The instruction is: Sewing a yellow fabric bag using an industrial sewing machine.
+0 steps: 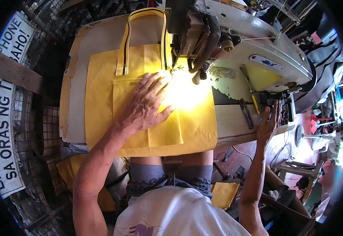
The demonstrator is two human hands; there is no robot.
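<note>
A yellow fabric bag panel [100, 114] with a smaller yellow pocket piece [148, 135] lies across the sewing machine table. A looped strap handle [126, 43], yellowish-white with a dark stripe, runs up from its top edge. My left hand [146, 102] rests flat on the pocket piece, fingers stretched toward the needle area of the sewing machine [254, 47]. Bright lamp glare hides the needle and the stitching spot. My right hand [269, 124] is at the table's right side, fingers extended and holding nothing, beside a dark mechanism [285, 108] at the machine's base.
A yellow-handled screwdriver [254, 98] and a purple-handled tool [246, 114] lie on the table under the machine arm. Folded yellow cloth [224, 194] sits below, right of my lap. A wire mesh wall with a white sign [12, 110] stands at left; a fan [301, 135] at right.
</note>
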